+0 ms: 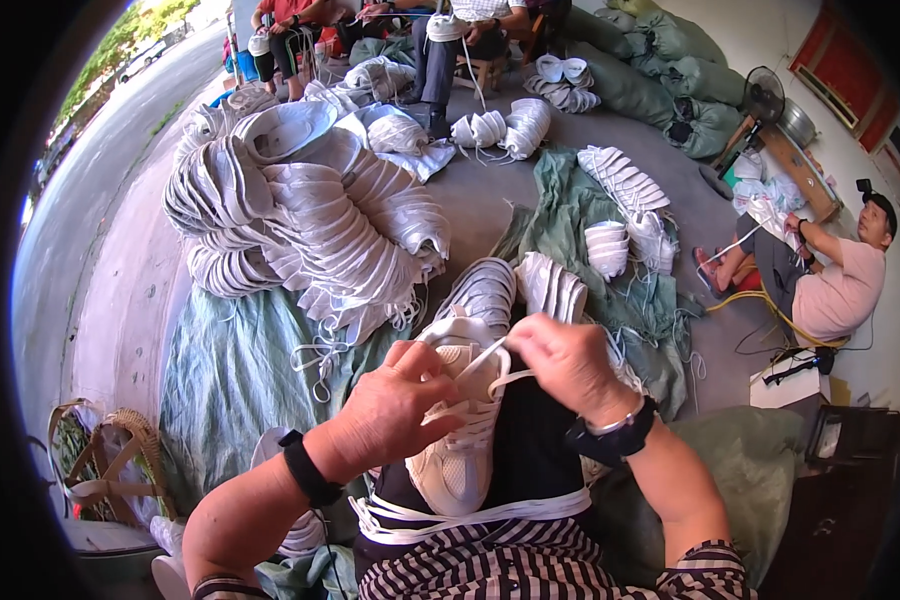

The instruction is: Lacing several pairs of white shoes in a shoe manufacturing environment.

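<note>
In the head view, a cream shoe (454,468) with a pitted mesh toe and smooth, curved overlays sits on the person's dark-clothed lap, rounded toe toward the body. The right hand (562,365) has thumb and forefinger pinched together on a flat white lace (482,358), drawn taut from the eyelets. The left hand (402,405) curls loosely over the shoe's left side, thumb apart from the fingers; whether it grips anything, I cannot tell. Slack white cords (470,516) cross the lap. Beyond, nested pale uppers (320,215) form ribbed, arching stacks by a crinkled green sheet (235,365).
</note>
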The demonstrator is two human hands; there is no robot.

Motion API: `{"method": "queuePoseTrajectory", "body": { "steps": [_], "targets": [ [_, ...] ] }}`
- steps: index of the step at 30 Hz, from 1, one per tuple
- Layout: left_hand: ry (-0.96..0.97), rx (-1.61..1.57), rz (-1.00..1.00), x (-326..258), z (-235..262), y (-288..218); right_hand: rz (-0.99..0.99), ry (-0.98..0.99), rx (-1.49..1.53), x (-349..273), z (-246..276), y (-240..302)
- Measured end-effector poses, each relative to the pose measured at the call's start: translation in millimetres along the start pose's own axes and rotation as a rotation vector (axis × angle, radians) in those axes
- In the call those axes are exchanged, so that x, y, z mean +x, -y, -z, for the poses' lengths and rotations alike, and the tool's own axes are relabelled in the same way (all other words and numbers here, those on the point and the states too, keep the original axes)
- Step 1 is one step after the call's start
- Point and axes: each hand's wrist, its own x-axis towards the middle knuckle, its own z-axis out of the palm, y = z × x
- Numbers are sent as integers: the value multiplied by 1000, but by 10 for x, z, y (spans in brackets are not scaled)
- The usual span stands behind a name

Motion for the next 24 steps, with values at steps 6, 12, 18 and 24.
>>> {"method": "queuePoseTrajectory", "body": {
  "steps": [6, 12, 18, 24],
  "targets": [
    [-15, 188, 90, 117, -201, -139, -553, 467, 610, -405, 28, -138],
    [144, 69, 50, 199, 29, -100, -725, 727, 1569, -548, 28, 85],
    [228, -23, -63, 160, 215, 84, -577, 430, 2041, -566, 230, -106],
    [216, 23, -26, 170, 226, 58, -412, -559, 1864, -899, 1585, -1500]
  ]
}}
